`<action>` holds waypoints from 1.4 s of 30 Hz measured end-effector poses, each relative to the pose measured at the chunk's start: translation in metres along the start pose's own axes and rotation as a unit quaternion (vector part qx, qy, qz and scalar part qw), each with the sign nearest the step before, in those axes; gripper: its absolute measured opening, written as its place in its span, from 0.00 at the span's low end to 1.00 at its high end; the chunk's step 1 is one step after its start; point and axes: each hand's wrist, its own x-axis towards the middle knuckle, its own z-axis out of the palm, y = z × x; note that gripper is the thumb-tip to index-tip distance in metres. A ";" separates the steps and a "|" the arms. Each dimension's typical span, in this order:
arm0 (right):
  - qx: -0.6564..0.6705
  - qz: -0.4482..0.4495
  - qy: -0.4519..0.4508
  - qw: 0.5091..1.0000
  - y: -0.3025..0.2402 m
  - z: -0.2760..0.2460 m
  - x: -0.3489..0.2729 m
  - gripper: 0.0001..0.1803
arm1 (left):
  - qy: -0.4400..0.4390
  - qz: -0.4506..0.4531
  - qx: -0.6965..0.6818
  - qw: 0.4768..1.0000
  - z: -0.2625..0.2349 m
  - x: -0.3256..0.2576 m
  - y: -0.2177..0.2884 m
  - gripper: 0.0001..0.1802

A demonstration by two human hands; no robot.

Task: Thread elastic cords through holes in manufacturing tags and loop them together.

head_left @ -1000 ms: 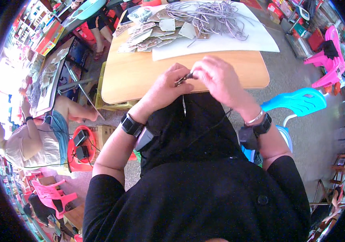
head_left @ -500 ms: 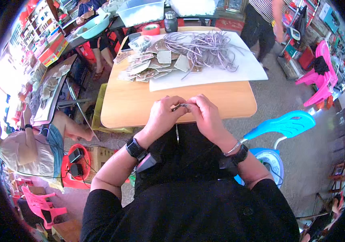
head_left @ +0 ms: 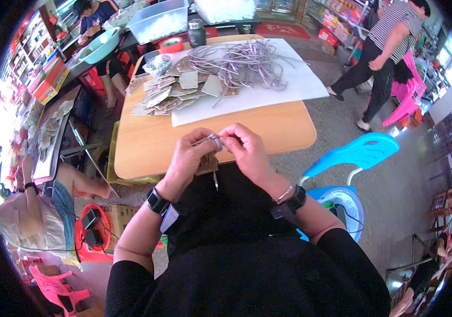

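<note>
Just past the near edge of the wooden table (head_left: 131,158), my two hands meet in front of my body. My left hand (head_left: 182,161) is closed on a small loop of grey-purple cord (head_left: 216,142). Thumb and forefinger of my right hand (head_left: 250,153) pinch at the cord beside it. Below my left fingers a brownish flat card (head_left: 206,165) partly shows; my hand hides how it joins the cord. On the table lies a tangled heap of the same kind of cord (head_left: 242,66), next to a pile of flat square cards (head_left: 170,92).
White sheeting (head_left: 289,90) lies under the cords. Behind stand a dark flask (head_left: 196,33), a roll of red tape (head_left: 171,45) and a bag of small pieces (head_left: 157,65). A blue chair (head_left: 352,156) is at right. One person (head_left: 389,47) walks beyond it; others sit at left.
The view has shifted, so the table appears further left. The cord loop and the card under my left hand now show more. At the right, the person in stripes has moved further right.
</note>
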 end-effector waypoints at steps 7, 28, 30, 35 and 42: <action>0.121 0.108 -0.006 0.987 0.003 -0.002 -0.002 0.03 | 0.031 0.025 -0.040 0.998 0.004 0.002 -0.010 0.08; -0.199 -0.052 0.108 0.973 -0.003 0.009 -0.003 0.04 | 0.059 0.116 0.033 0.991 0.007 0.015 -0.028 0.08; -0.217 -0.114 0.129 0.961 -0.004 0.010 0.002 0.06 | 0.011 0.072 -0.065 0.995 -0.003 0.019 -0.036 0.09; -0.286 -0.177 0.118 0.935 0.001 0.002 -0.001 0.09 | -0.109 -0.082 -0.285 0.949 -0.002 0.016 -0.032 0.12; -0.368 -0.229 0.136 0.891 0.005 0.009 0.002 0.08 | -0.062 -0.050 -0.303 0.950 0.011 0.016 -0.031 0.13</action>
